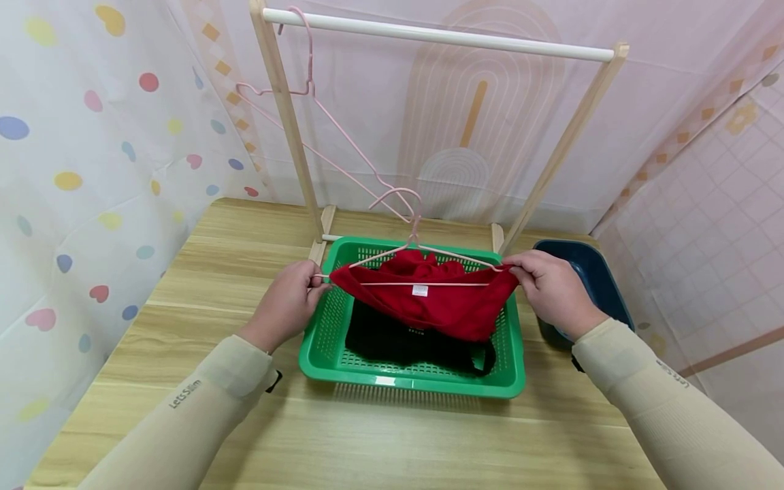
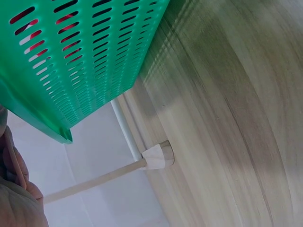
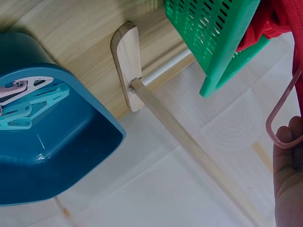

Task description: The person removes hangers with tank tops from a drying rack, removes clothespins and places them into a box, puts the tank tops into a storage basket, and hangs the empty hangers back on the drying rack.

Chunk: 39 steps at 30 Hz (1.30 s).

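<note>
A pink clothes hanger point(image 1: 415, 228) is held level over the green basket point(image 1: 412, 388), its hook pointing away from me. My left hand point(image 1: 286, 299) pinches the hanger's left end, which pokes out past the cloth. A red garment point(image 1: 450, 309) with a white label hangs over much of the hanger. With my right hand point(image 1: 554, 289) I grip the garment's right corner beside the hanger's right end; in the right wrist view the fingertips touch the hanger's bent end point(image 3: 273, 127). Inside the basket, a black garment point(image 1: 392, 337) lies under the red one.
Behind the basket stands a rack with a white rail point(image 1: 441, 34) and wooden legs. Another pink hanger point(image 1: 349, 136) hangs at the rail's left end. On the right is a dark blue tub point(image 1: 588, 265); clothespins point(image 3: 33, 101) show in it in the right wrist view.
</note>
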Each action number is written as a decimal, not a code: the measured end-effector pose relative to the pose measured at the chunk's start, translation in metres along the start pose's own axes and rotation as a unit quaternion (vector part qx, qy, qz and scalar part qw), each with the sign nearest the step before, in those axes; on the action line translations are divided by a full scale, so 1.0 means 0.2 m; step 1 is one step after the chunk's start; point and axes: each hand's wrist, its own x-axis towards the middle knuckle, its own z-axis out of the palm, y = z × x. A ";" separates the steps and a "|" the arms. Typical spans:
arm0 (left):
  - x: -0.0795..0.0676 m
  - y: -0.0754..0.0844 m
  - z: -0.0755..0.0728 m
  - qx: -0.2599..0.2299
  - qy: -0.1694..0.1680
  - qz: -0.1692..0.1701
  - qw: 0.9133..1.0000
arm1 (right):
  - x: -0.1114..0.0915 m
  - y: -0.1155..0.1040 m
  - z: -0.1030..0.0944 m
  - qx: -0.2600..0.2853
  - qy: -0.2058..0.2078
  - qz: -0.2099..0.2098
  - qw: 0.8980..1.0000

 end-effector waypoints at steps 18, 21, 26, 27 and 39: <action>0.00 -0.02 -0.01 0.000 0.004 0.000 1.000 | -0.01 0.02 0.00 0.004 0.005 0.007 1.000; 0.00 -0.03 -0.01 0.002 0.004 0.000 1.000 | -0.01 0.03 0.00 0.002 0.003 0.011 1.000; 0.00 -0.04 -0.01 0.001 0.003 -0.002 1.000 | -0.02 0.03 -0.01 0.000 -0.001 0.019 1.000; 0.00 -0.04 -0.01 0.002 0.003 -0.002 1.000 | -0.02 0.03 -0.01 0.000 -0.001 0.019 1.000; -0.01 -0.05 -0.02 0.003 0.015 0.009 1.000 | -0.02 0.04 -0.01 -0.005 0.002 0.021 1.000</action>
